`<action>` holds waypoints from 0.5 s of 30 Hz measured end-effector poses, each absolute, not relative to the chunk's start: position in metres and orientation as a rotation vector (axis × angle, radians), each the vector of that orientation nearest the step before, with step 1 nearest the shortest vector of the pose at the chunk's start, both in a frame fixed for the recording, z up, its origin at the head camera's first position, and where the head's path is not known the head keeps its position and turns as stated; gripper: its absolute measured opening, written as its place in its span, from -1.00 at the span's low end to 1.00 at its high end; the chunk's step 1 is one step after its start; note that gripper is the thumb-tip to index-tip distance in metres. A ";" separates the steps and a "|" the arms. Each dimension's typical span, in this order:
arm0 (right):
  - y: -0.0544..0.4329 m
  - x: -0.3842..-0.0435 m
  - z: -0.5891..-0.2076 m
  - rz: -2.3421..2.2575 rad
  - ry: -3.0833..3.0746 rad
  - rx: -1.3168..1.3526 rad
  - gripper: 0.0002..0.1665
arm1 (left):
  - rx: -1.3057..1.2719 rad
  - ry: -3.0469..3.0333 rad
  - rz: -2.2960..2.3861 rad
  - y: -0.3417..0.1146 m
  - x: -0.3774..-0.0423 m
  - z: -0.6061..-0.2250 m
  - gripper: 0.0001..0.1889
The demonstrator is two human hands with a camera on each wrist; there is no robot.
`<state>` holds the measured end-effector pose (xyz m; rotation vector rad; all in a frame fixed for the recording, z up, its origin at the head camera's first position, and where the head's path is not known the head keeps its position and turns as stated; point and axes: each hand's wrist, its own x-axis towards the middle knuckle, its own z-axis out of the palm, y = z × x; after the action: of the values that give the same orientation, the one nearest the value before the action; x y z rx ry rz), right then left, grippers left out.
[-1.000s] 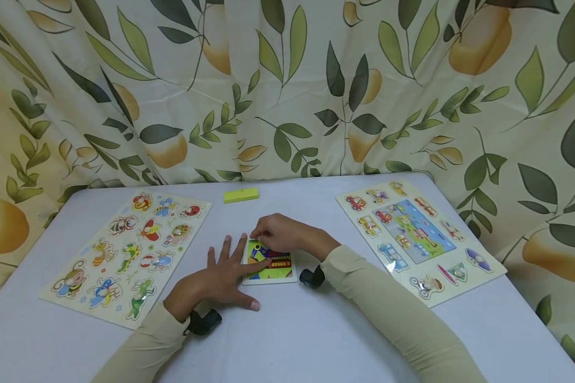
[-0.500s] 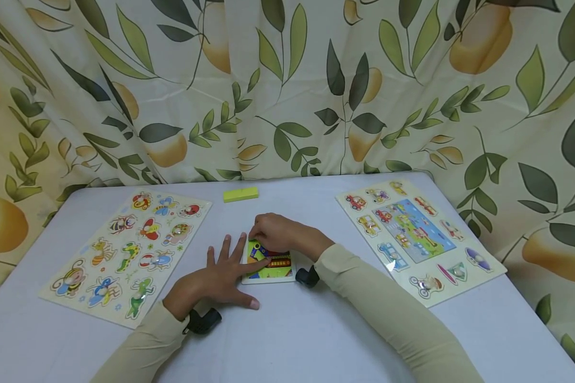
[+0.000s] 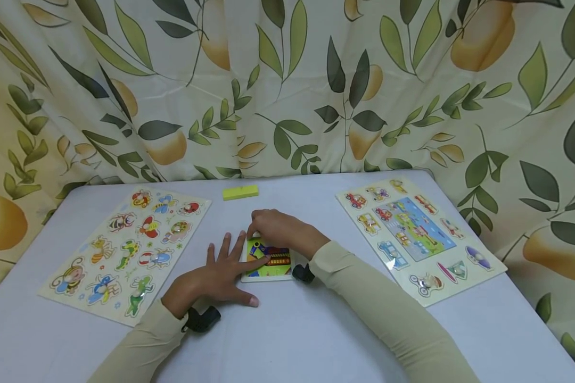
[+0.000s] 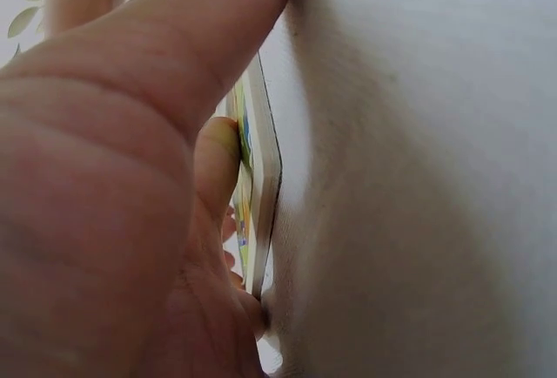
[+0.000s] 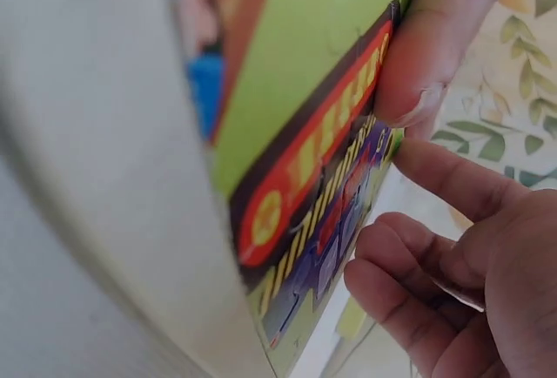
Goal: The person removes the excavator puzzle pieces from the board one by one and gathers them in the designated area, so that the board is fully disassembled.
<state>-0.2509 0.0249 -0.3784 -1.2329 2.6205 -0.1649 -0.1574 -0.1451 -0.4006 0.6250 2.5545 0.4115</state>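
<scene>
The right hand (image 3: 275, 229) hides the far edge of the small puzzle (image 3: 268, 272), which lies on the table (image 3: 306, 330) between 2 larger boards (image 3: 461, 251). Whether its curled fingers pinch anything, I cannot tell; 1 fingertip (image 5: 422, 158) meets the corner. The left hand (image 3: 220, 279) spreads wide, index finger on the puzzle.

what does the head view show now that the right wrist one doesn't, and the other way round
Only the head view shows the insect board, the vehicle board and the whole of the spread left hand.

Only the right wrist view shows the undersides of the curled fingers of the right hand.

Both show the small puzzle, a finger of the left hand touching it, and the leafy curtain.
</scene>
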 end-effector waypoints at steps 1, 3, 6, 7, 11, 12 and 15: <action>0.025 -0.251 -0.378 -0.152 2.626 -1.238 -0.59 | 0.626 2.554 0.410 -0.145 -0.157 -0.400 -0.07; 0.024 -0.250 -0.377 -0.135 2.632 -1.247 -0.56 | 0.632 2.554 0.413 -0.146 -0.157 -0.400 -0.07; 0.023 -0.249 -0.375 -0.094 2.637 -1.277 -0.56 | 0.634 2.551 0.422 -0.147 -0.158 -0.399 -0.07; 0.023 -0.249 -0.375 -0.079 2.637 -1.286 -0.56 | 0.636 2.551 0.429 -0.147 -0.158 -0.399 -0.08; 0.022 -0.248 -0.374 -0.041 2.641 -1.303 -0.56 | 0.642 2.549 0.441 -0.147 -0.157 -0.399 -0.08; 0.022 -0.247 -0.374 -0.034 2.645 -1.304 -0.57 | 0.643 2.549 0.442 -0.147 -0.157 -0.400 -0.09; 0.022 -0.248 -0.375 -0.022 2.657 -1.318 -0.57 | 0.643 2.546 0.443 -0.147 -0.158 -0.399 -0.08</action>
<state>-0.2480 0.0216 -0.3746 -1.3176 2.6573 -0.0217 -0.1576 -0.1468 -0.3988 0.6428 2.5458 0.4426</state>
